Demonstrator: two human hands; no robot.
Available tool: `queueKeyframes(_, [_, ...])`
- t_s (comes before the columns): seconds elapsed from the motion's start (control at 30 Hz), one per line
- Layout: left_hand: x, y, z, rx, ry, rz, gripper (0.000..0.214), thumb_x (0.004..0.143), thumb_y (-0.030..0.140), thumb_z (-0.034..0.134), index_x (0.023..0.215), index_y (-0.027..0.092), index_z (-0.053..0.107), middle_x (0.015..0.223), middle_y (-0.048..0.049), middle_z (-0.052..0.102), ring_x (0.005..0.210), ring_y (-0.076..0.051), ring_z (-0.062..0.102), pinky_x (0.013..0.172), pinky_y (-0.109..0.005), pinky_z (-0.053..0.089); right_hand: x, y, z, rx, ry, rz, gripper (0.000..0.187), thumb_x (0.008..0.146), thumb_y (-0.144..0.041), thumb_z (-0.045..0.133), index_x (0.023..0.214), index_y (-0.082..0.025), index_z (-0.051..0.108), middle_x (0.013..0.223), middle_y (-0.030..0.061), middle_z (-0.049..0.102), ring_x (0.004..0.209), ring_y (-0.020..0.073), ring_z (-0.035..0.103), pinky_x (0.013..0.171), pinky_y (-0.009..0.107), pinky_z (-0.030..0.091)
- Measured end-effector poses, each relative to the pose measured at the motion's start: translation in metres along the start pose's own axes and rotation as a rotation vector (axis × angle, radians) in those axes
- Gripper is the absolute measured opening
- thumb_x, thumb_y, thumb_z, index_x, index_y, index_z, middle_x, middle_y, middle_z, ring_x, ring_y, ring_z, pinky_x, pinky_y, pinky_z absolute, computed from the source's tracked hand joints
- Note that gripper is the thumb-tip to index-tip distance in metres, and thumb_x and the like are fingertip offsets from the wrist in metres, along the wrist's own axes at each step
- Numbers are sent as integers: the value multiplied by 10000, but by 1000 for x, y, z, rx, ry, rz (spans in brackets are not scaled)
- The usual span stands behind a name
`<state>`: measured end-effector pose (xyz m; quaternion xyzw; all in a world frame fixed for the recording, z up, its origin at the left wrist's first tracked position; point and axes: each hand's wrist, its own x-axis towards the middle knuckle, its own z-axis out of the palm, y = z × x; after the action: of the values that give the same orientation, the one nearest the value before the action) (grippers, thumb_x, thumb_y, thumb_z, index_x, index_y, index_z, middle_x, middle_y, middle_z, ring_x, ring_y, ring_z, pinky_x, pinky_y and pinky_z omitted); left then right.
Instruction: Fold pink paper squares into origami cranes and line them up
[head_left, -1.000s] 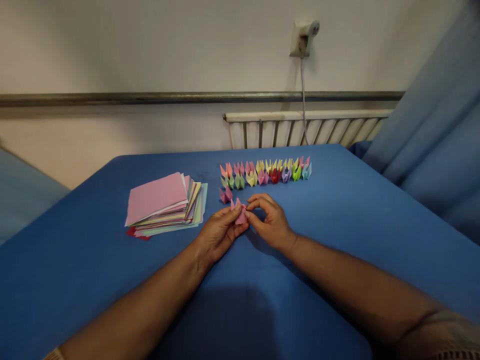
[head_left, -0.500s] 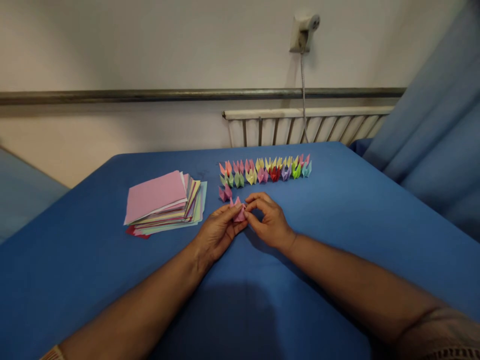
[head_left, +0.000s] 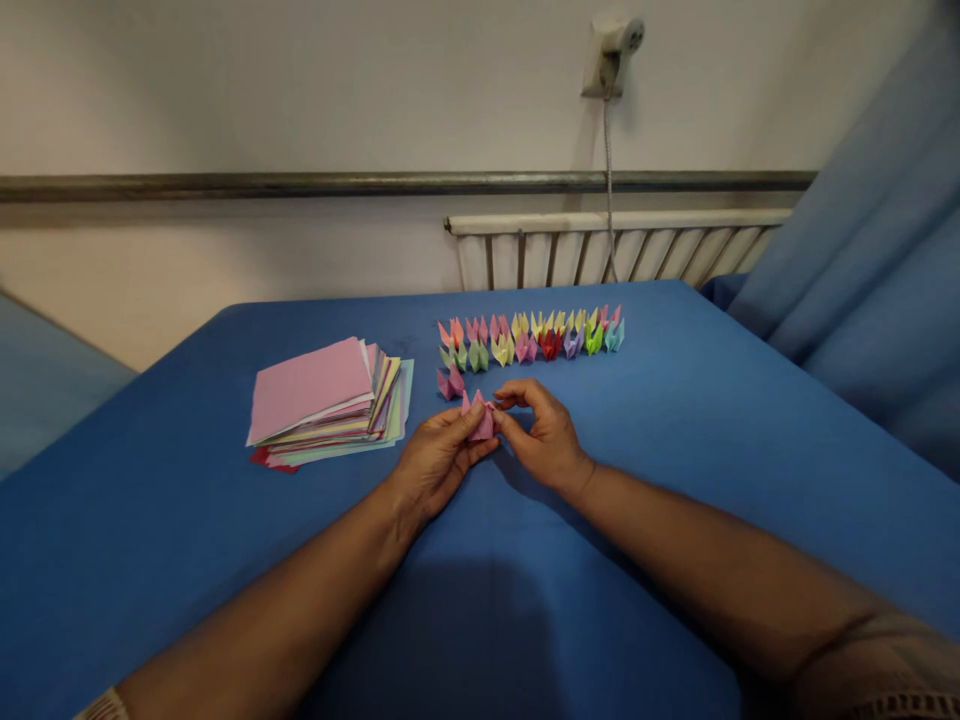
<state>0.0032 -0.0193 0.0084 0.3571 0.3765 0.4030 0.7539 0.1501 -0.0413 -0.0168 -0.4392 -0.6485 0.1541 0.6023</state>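
Note:
Both hands pinch one small pink folded paper piece (head_left: pixel 480 419) just above the blue table (head_left: pixel 675 420). My left hand (head_left: pixel 435 460) grips its left side with thumb and fingers closed. From the right, my right hand (head_left: pixel 544 435) pinches the same piece with curled fingers. Just beyond it lies another folded pink piece (head_left: pixel 450 383). Behind that stand two rows of small folded paper pieces (head_left: pixel 531 338) in several colours.
A stack of coloured square paper sheets (head_left: pixel 326 400), pink on top, lies left of my hands. A radiator (head_left: pixel 615 250) and a wall rail run behind the table. A cord hangs from a wall socket (head_left: pixel 609 50). Blue fabric (head_left: pixel 870 220) rises at the right.
Both hands stay on the pink piece with only small finger shifts. The view has tilted slightly.

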Motion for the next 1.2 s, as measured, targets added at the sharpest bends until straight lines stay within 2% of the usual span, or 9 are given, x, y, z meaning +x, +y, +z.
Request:
queueKeyframes(0.17, [-3,-1,2,106,-6,2,243,705,340,781,782,119,714,748,-14,657,679,-78,608,681,-192,543,1,-5,-6,-103,-63,-73,162,848,-167,548,987,-237,592,953,36,634,884,170,613,826,339,489])
queueKeyframes(0.3, [-4,-2,4,101,-4,9,247,691,345,788,762,120,715,729,-8,651,669,-74,604,686,-190,540,2,-10,-11,-247,-74,-153,137,855,-151,541,946,-238,596,986,42,643,971,189,597,867,368,456])
queueKeyframes(0.5, [-5,-3,5,99,13,24,261,692,347,786,792,115,718,779,-26,670,712,-91,621,701,-202,541,2,-13,-14,-386,-80,-218,66,879,-188,539,900,-210,598,1002,63,643,967,202,597,850,387,434])
queueKeyframes(0.67, [-4,-3,5,75,33,58,254,673,324,800,801,120,719,821,-35,683,735,-100,630,723,-220,540,1,-15,-12,-390,-96,-188,85,892,-194,519,902,-219,600,992,64,647,965,205,596,856,394,423])
queueKeyframes(0.87, [-3,-2,6,49,32,42,222,670,302,802,766,123,711,775,-24,678,722,-100,624,727,-228,524,1,-15,-10,-335,-67,-128,79,870,-190,528,925,-221,577,1023,70,633,1021,217,576,874,393,421])
queueKeyframes(1.03, [-5,-1,7,18,10,14,209,683,299,794,734,121,697,719,-8,655,681,-89,600,721,-233,520,0,-15,-11,-320,-112,-156,166,856,-152,511,996,-226,561,995,53,639,996,217,576,869,385,413])
queueKeyframes(1.2, [-6,-2,8,34,12,2,224,687,308,793,751,117,696,724,-5,649,703,-93,607,733,-238,520,1,-11,-12,-346,-91,-196,117,895,-188,500,955,-231,592,998,49,645,955,198,584,857,382,410])
